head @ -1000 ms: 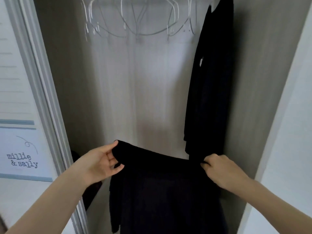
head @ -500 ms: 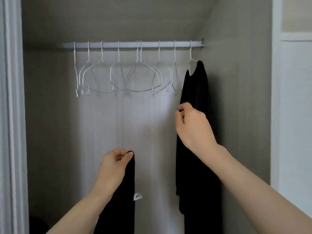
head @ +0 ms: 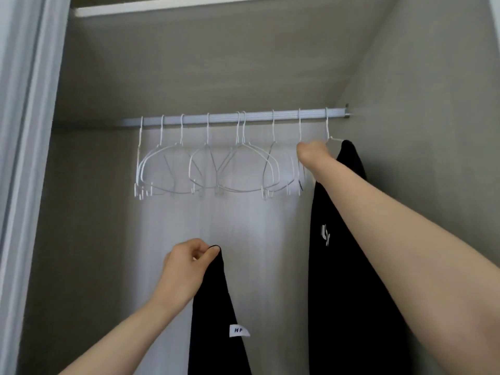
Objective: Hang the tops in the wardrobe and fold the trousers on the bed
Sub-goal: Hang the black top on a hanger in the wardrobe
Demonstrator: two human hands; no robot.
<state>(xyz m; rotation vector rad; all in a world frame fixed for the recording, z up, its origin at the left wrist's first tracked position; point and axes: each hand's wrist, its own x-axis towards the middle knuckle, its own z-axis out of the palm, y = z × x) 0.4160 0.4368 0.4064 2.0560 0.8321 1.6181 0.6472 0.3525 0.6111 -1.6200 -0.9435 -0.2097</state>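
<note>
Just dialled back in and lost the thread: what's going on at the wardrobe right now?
A person is partway through hanging tops. The left hand grips a black top with a white tag, hanging limp and not yet on a hanger. The right hand reaches to the empty white wire hangers on the silver rail, beside a black top already hung.

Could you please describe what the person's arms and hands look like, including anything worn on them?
Both forearms are bare up to the frame edge, with no sleeves showing. The left hand and right hand wear no gloves, and no rings, watch or bracelet show. The fingernails are too small to judge.
</note>
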